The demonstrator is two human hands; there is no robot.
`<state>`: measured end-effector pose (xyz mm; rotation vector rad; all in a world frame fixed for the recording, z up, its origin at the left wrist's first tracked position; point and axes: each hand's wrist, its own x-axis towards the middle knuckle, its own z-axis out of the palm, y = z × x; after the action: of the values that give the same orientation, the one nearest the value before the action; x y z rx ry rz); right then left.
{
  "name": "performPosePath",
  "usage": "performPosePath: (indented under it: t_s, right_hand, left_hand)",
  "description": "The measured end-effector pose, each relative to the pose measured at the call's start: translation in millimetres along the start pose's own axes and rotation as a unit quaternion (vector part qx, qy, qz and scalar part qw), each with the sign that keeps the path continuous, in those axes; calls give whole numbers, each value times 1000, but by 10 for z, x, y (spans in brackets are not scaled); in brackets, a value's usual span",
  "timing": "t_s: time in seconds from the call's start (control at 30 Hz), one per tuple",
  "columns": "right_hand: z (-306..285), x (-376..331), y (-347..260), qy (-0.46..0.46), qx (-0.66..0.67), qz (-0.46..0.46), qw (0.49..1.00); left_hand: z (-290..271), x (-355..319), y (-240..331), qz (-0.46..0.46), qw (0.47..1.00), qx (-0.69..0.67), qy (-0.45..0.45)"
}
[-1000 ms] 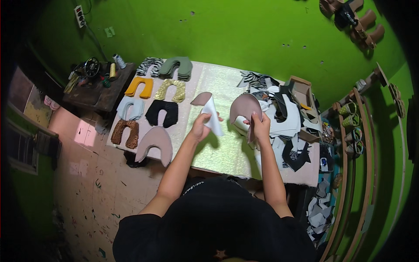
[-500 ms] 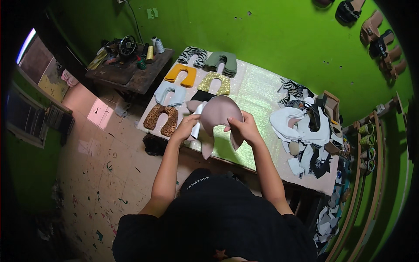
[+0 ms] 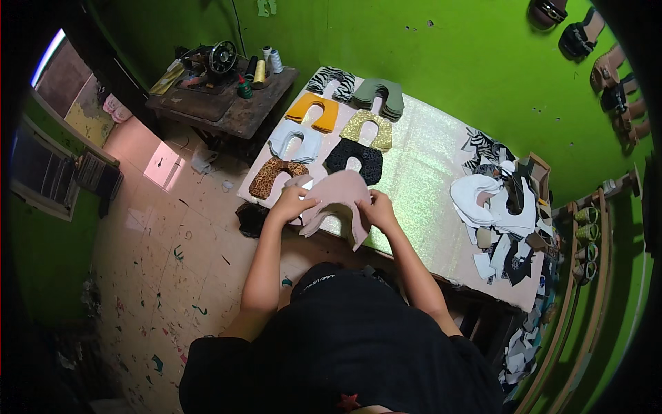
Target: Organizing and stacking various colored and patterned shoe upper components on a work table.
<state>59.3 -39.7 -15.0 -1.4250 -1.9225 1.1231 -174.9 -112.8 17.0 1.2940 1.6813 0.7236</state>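
My left hand (image 3: 292, 204) and my right hand (image 3: 378, 210) hold a few dusty-pink U-shaped cut pieces (image 3: 340, 191) over the table's near edge, fingers closed on either side. The pieces overlap loosely and their open ends point toward me. Just beyond lie a black U-shaped stack (image 3: 354, 163) and, to the left, a leopard-print one (image 3: 274, 178), partly behind the held pieces. Farther back are white (image 3: 295, 143), gold (image 3: 366, 130), orange (image 3: 312, 112), green (image 3: 378, 99) and zebra-print (image 3: 332, 83) stacks of similar shape.
The table (image 3: 429, 181) has a shiny cover. At its right end lie white cut pieces (image 3: 476, 193) and mixed scraps (image 3: 514, 259). A sewing machine (image 3: 221, 58) and thread spools (image 3: 260, 70) stand on a wooden table at back left. Sandals (image 3: 581, 34) hang on the green wall; a rack (image 3: 578, 269) stands right.
The pink pieces have been turned and lowered slightly between my hands, and their layers now show apart. The black stack has come into fuller view. The whole view has shifted a little.
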Motion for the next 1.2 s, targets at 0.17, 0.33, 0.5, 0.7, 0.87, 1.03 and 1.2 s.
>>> performPosePath:
  t_s: [0.17, 0.33, 0.5, 0.7, 0.87, 1.03, 1.2]
  right_hand:
    - [200, -102, 153, -15, -9, 41, 999]
    - [223, -152, 134, 40, 17, 29, 999]
    - [309, -174, 226, 115, 24, -68, 991]
    - [442, -245, 404, 127, -46, -63, 989]
    - [403, -266, 292, 92, 23, 7, 995]
    - [450, -286, 354, 135, 8, -37, 990]
    - [493, -226, 383, 140, -55, -61, 987]
  left_hand:
    - [200, 82, -533, 34, 980, 178, 78]
    - [257, 15, -430, 1, 983, 174, 59]
    - [257, 31, -471, -69, 982, 164, 71]
    - [330, 54, -430, -123, 967, 219, 50]
    - [319, 60, -502, -91, 975, 192, 63]
    - [357, 43, -465, -73, 971, 198, 109]
    - [364, 58, -507, -90, 963, 230, 111]
